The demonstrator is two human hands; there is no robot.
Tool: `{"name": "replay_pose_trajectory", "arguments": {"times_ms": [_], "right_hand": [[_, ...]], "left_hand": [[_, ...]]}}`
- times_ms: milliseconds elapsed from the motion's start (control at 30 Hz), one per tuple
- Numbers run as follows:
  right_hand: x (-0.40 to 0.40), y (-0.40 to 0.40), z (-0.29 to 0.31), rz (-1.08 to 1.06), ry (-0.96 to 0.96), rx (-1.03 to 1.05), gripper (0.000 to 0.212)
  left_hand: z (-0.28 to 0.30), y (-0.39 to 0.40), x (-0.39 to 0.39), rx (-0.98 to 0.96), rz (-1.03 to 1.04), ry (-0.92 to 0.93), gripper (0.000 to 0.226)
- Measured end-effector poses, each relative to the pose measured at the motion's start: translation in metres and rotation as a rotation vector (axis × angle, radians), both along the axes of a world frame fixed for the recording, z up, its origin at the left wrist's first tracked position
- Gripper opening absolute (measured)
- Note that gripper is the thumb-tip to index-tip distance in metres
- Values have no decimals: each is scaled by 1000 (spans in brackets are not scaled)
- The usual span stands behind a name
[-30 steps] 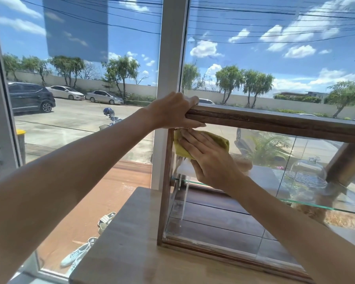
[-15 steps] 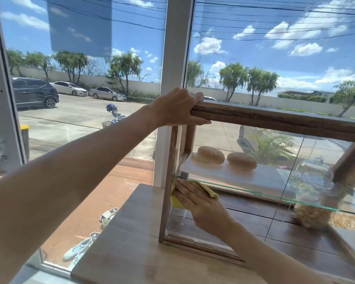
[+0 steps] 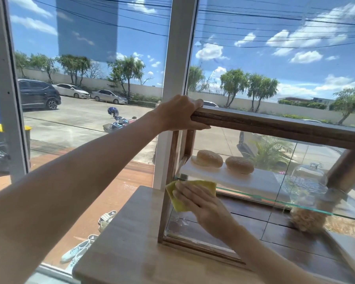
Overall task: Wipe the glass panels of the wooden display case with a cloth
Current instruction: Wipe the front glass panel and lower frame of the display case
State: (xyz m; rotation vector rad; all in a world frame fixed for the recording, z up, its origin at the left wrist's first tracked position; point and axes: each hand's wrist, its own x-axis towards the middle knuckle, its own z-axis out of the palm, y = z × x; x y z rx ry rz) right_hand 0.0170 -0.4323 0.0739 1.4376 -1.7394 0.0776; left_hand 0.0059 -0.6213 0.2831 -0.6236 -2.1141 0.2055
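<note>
The wooden display case (image 3: pixel 275 128) stands on a wooden counter (image 3: pixel 123 242) by a big window. My left hand (image 3: pixel 180 115) grips the case's top left corner. My right hand (image 3: pixel 201 203) presses a yellow cloth (image 3: pixel 180 198) flat against the front glass panel (image 3: pixel 254 218), near its left edge and about level with the inner glass shelf (image 3: pixel 295 202). Two sesame buns (image 3: pixel 223 161) lie on a white board inside the case.
A glass dome (image 3: pixel 307 179) and a pale lumpy item (image 3: pixel 307 220) sit inside the case at the right. The white window post (image 3: pixel 172 78) rises just behind the case's left side. Beyond the glass are parked cars, a scooter (image 3: pixel 119 121) and shoes (image 3: pixel 107 218) on the ground.
My right hand slid the cloth down the front glass from just under the top rail to shelf height, then a little to the right. My left hand kept its grip on the corner.
</note>
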Motion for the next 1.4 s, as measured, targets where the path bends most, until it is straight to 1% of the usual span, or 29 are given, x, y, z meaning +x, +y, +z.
{"name": "replay_pose_trajectory", "arguments": {"times_ms": [67, 133, 233, 333, 433, 500, 600, 700, 800, 900, 1000, 1067, 1133, 1267, 1300, 1400], "right_hand": [[-4, 2, 38, -42, 80, -91, 57], [-12, 4, 69, -104, 130, -117, 61], [-25, 4, 93, -157, 206, -85, 54], [-30, -2, 97, -208, 227, -100, 56], [-28, -9, 93, -265, 199, -146, 65], [-28, -14, 92, -283, 183, -159, 67], [-26, -22, 95, -279, 148, -146, 65], [-25, -28, 96, -264, 145, -107, 62], [-24, -29, 94, -252, 133, -96, 60], [-23, -26, 85, -239, 114, -59, 59], [-24, -18, 64, -196, 104, 51, 52], [-24, -13, 44, -180, 99, 125, 50], [-24, -11, 22, -161, 78, 150, 52], [-25, -8, -26, -145, 50, 212, 50], [-25, -7, -37, -142, 36, 238, 52], [-22, -5, -70, -123, 34, 295, 46]], "left_hand": [[0, 0, 0, -1, 3, -2, 62], [1, 1, 0, -4, 8, -4, 62], [1, 1, 0, 0, 18, -2, 62], [1, 1, 0, 2, 9, -3, 63], [2, 1, 0, 1, -13, 12, 62], [3, 1, 0, -10, -17, 21, 64], [3, 0, -1, -18, 0, 18, 67], [3, -1, -1, -29, -1, 24, 79], [4, 0, -1, -37, 5, 9, 75], [4, 0, -2, -50, 9, 8, 75], [4, 0, -2, -55, 9, -5, 66], [4, 1, -2, -50, 7, -13, 64], [3, 1, -3, -40, -4, -9, 64], [2, 1, -3, -14, 0, 11, 62], [1, 1, -2, -7, 0, 14, 63], [-1, 3, -1, 44, 16, 17, 71]]}}
